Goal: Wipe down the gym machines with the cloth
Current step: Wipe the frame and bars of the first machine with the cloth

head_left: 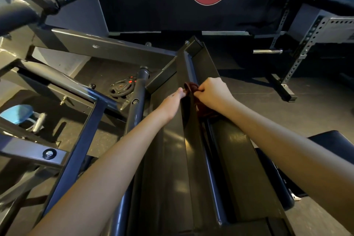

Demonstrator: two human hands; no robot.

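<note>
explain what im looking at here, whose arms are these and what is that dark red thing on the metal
This is one picture from a camera worn on a person's head, looking forward and down, so the two bare arms reaching out from the bottom are that person's own. The setting is a gym. The long dark metal frame running up the middle is part of an exercise machine, and grey bars of the machine spread out on the left. A weight plate lies on the dark floor beyond them, and a perforated steel rack stands on the right. The dark red thing is a cleaning cloth, bunched against the frame's central ridge. The right hand grips it from the right, and the left hand touches it from the left side of the ridge.
</note>
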